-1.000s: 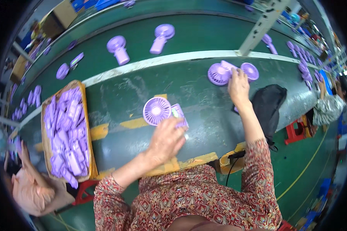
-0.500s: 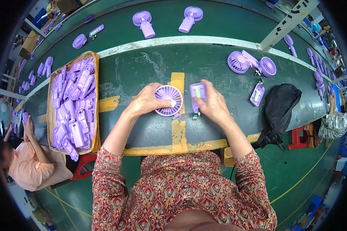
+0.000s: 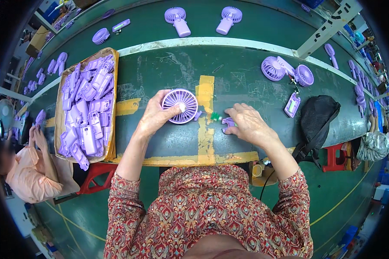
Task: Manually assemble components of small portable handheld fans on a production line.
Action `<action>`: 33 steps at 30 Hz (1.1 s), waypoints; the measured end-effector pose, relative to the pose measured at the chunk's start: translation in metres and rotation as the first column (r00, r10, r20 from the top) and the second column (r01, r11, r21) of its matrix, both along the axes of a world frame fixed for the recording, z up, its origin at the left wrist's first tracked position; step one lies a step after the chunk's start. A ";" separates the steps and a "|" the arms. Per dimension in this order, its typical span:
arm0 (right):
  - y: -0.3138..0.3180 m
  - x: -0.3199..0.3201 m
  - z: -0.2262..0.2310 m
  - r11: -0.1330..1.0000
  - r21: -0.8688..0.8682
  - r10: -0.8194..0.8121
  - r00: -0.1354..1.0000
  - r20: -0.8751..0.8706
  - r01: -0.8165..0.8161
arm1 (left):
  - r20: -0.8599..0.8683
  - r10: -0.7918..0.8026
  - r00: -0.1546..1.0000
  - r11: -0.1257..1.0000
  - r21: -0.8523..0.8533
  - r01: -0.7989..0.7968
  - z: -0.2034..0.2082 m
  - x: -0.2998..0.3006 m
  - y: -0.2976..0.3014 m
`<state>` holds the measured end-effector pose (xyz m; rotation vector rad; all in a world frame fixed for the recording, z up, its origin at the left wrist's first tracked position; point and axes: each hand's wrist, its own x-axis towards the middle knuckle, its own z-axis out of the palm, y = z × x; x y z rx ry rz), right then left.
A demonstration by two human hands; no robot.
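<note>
My left hand point(image 3: 156, 113) grips a round purple fan head point(image 3: 186, 115) by its left side, thumb across the slatted grille near the hub. A small purple stub sticks out at the fan head's lower right. To the right, my right hand point(image 3: 251, 124) is closed over a purple fan handle shell point(image 3: 229, 124), mostly hidden under the fingers. A small green circuit board point(image 3: 215, 116) shows just left of that shell, close to the yellow tape; how it is attached is too blurred to tell.
A cardboard box point(image 3: 112, 116) full of purple handle shells stands left. A fan with a loose head point(image 3: 304, 75), an open handle half point(image 3: 292, 105) and a black mesh bag point(image 3: 317, 118) lie right. Beyond the white rail point(image 3: 181, 42) lie several fans. A co-worker point(image 3: 34, 172) sits left.
My right hand has turned the handle shell, so its open inner side no longer faces up, and moved slightly right and down. The fan head has moved slightly left in my left hand.
</note>
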<state>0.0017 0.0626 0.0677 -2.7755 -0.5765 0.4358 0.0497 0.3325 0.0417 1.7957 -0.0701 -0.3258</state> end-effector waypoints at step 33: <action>0.034 -0.052 -0.045 0.107 0.632 0.097 0.624 -0.775 0.768 | 0.124 -0.045 0.991 0.938 -0.335 0.084 0.033 -0.037 -0.030</action>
